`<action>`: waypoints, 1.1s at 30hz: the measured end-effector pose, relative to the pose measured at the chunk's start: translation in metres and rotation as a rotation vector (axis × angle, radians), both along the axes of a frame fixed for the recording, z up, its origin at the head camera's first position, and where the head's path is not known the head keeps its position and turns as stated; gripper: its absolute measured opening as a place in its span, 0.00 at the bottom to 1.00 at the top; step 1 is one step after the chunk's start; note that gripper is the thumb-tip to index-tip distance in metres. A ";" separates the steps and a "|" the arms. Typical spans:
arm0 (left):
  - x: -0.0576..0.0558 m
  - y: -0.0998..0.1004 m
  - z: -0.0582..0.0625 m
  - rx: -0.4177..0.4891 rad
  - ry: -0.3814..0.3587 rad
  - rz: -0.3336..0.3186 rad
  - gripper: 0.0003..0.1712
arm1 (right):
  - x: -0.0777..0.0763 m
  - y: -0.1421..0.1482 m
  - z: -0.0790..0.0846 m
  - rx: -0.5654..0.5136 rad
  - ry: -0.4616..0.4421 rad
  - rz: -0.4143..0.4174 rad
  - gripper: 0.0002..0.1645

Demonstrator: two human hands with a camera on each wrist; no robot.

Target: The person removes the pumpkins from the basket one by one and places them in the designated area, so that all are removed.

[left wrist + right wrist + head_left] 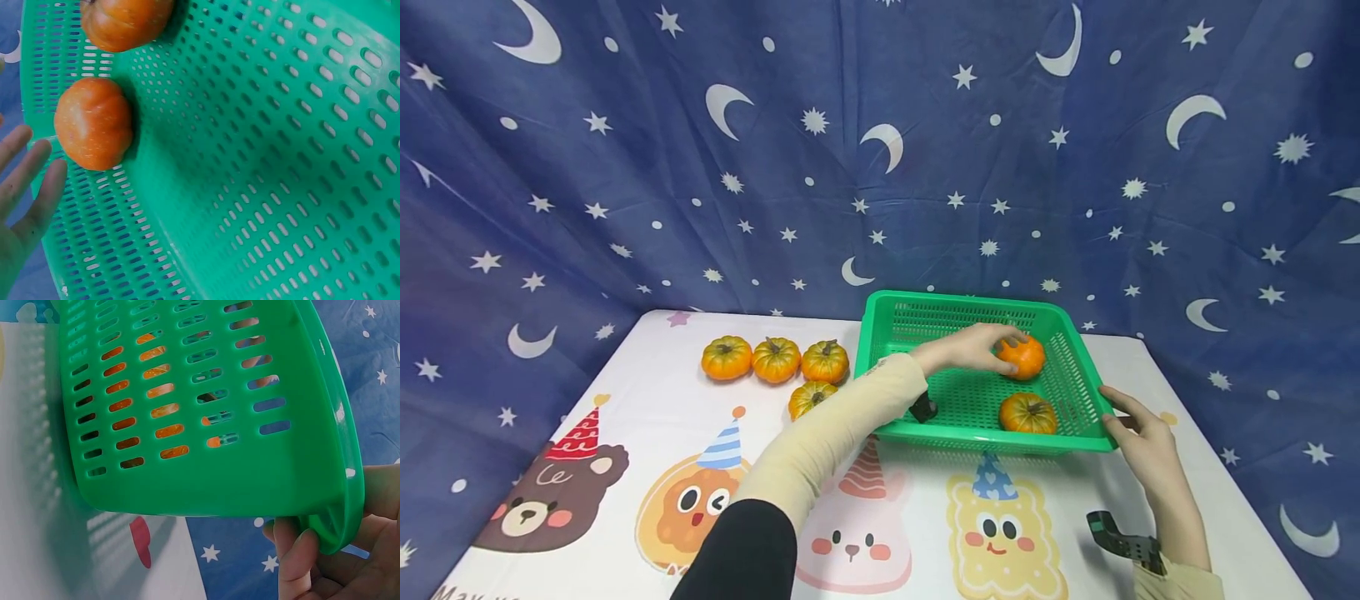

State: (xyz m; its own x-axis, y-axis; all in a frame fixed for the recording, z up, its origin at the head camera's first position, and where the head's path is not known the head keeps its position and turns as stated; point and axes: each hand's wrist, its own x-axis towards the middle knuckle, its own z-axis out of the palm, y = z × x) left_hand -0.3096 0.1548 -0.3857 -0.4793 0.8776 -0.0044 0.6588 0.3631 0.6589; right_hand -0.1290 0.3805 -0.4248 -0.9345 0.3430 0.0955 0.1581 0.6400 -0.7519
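Inside the green plastic basket lie two small pumpkins. My left hand reaches in over the basket, its fingers spread beside the more orange pumpkin. In the left wrist view a gap shows between the fingers of that hand and this pumpkin, which rests on its own in the basket. Closer to the front rim sits the other pumpkin, with a stem on top. My right hand grips the basket's right rim, thumb and fingers around the edge in the right wrist view.
Left of the basket, a pumpkin and several more stand on the white tablecloth printed with cartoon figures. My left forearm crosses over the basket's left front corner. A blue curtain with moons and stars hangs behind the table.
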 end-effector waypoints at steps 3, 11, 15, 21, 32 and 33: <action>-0.001 0.003 -0.008 -0.021 -0.004 -0.027 0.35 | 0.003 -0.005 0.006 0.015 -0.001 0.024 0.28; -0.002 0.007 -0.022 -0.043 -0.046 -0.083 0.36 | 0.004 -0.006 0.010 0.025 -0.018 0.029 0.28; -0.002 0.010 -0.024 -0.060 -0.096 -0.094 0.37 | 0.003 -0.005 0.008 0.023 -0.017 0.029 0.28; 0.000 0.015 -0.027 -0.094 -0.127 -0.142 0.38 | -0.009 0.019 -0.021 -0.010 0.000 0.014 0.29; 0.002 0.029 -0.032 -0.194 -0.149 -0.192 0.45 | -0.001 0.004 -0.003 -0.022 -0.005 0.013 0.29; 0.003 0.030 -0.033 -0.202 -0.155 -0.198 0.45 | 0.000 0.001 0.001 -0.013 -0.010 0.010 0.28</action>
